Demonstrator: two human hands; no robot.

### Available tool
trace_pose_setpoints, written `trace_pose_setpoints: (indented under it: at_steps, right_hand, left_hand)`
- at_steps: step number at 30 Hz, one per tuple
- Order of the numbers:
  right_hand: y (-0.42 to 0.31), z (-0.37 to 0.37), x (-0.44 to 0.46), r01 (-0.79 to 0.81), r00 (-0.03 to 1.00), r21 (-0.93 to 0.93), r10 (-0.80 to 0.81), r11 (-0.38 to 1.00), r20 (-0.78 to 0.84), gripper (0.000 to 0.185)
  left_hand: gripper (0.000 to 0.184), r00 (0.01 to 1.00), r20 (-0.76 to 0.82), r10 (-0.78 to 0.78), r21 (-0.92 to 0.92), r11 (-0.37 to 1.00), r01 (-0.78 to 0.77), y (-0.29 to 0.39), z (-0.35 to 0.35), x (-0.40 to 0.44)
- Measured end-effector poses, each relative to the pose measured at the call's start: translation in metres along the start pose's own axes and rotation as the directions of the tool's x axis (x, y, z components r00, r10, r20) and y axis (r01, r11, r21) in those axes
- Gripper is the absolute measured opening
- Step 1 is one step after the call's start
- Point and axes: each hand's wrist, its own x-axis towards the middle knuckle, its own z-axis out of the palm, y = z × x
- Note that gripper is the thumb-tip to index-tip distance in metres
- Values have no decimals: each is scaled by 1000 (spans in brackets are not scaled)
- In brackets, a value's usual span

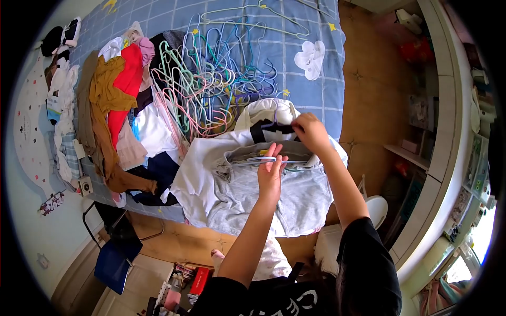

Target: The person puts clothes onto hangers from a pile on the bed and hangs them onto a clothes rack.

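My left hand [270, 174] is closed around a pale blue clothes hanger [250, 159], which lies across the waist opening of a light grey garment [253, 195]. The garment lies spread near the bed's front edge. My right hand [312, 131] pinches the edge of a white garment [195, 163] near its dark neck opening; my fingers partly hide what they grip. A purple hanger [275, 122] sits inside that neck opening with its hook pointing up. The grey garment lies over the white one.
Several tangled plastic hangers [211, 79] lie on the blue checked bedspread [295, 31]. To the left is a heap of clothes [113, 100]. A blue folding chair [113, 263] and a white stool [375, 210] stand on the floor by the bed.
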Motion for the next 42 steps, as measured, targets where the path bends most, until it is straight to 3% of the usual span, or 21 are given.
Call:
trace_pose_setpoints:
  at_steps: [3, 4, 6, 7, 8, 10, 12, 16, 17, 20, 24, 26, 29, 32, 33, 34, 36, 37, 40, 41, 42]
  right_hand:
    - [-38, -40, -38, 83, 988, 208, -107, 975, 109, 6]
    - [-47, -48, -48, 108, 977, 261, -151, 959, 151, 7]
    - [-44, -54, -59, -12, 972, 442, -92, 897, 214, 8]
    - [-42, -57, -63, -74, 966, 524, -69, 849, 248, 9]
    - [-39, -58, -62, -238, 962, 579, 105, 780, 254, 9]
    - [-27, -49, -48, -309, 951, 425, 269, 851, 153, 12]
    - [-11, -30, -32, -391, 920, 334, 349, 858, 181, 15]
    - [28, 37, -12, -232, 934, 159, 175, 960, 311, 18]
    - [28, 49, -15, -93, 976, 18, 88, 995, 200, 17]
    - [12, 51, -7, -82, 961, -157, 119, 984, 248, 16]
    - [-10, 28, -18, -49, 991, -4, 49, 999, 126, 14]
    - [-32, 14, -40, 6, 1000, 202, -12, 979, 29, 14]
    - [-89, -13, -91, 23, 999, 268, -33, 963, 31, 14]
    - [-138, -18, -148, 118, 991, 225, -129, 967, 39, 13]
    - [-157, -22, -162, 99, 994, 241, -107, 966, 21, 13]
    - [-170, -25, -173, 91, 994, 234, -101, 968, 32, 14]
    - [-191, -34, -190, 179, 974, 177, -200, 968, 107, 13]
    - [-204, -39, -197, 198, 960, 176, -226, 964, 162, 12]
    - [-236, -44, -222, 304, 932, 95, -316, 948, 178, 16]
    - [-242, -46, -230, 275, 946, 86, -286, 958, 155, 16]
    - [-246, -48, -238, 248, 958, 79, -257, 966, 131, 17]
  left_hand:
    - [58, 1000, 26, -11, 7, 1000, 11, 0, 6, 3]
    - [45, 1000, 6, 27, 24, 999, -28, 4, 15, -1]
    - [22, 997, 75, 19, 17, 1000, -20, -14, -1, -1]
    - [7, 1000, 10, -24, 72, 997, 24, -15, -2, -9]
    - [7, 999, 41, -14, -36, 999, 16, -25, -9, -14]
    - [5, 998, 31, -62, -117, 991, 66, -27, -8, -30]
    - [7, 997, 34, -76, -155, 985, 80, -26, -10, -45]
    - [12, 995, 10, -102, -173, 980, 103, -33, -27, -68]
    - [13, 994, 6, -110, -186, 976, 109, -33, -30, -73]
    - [17, 992, -6, -124, -165, 979, 121, -32, -37, -87]
    - [24, 991, -11, -136, -121, 984, 134, -22, -44, -102]
    - [30, 987, -44, -156, -112, 982, 150, -13, -43, -111]
    - [33, 995, -83, -64, -189, 981, 48, 16, -27, -125]
    - [34, 999, -12, -37, -86, 996, 36, -4, -53, -141]
    - [33, 1000, -12, -27, 32, 999, 27, -10, -62, -147]
    - [30, 915, 248, 317, 643, 653, -400, -1, -72, -161]
    - [28, 927, 158, 340, 411, 831, -375, -14, -86, -184]
    - [30, 998, 15, 65, 87, 994, -66, -21, -99, -191]
    - [28, 997, 3, -72, -166, 984, 72, -9, -124, -232]
    - [25, 993, 5, -120, -379, 918, 113, 4, -122, -248]
    - [25, 993, -2, -121, -408, 906, 110, 7, -127, -259]
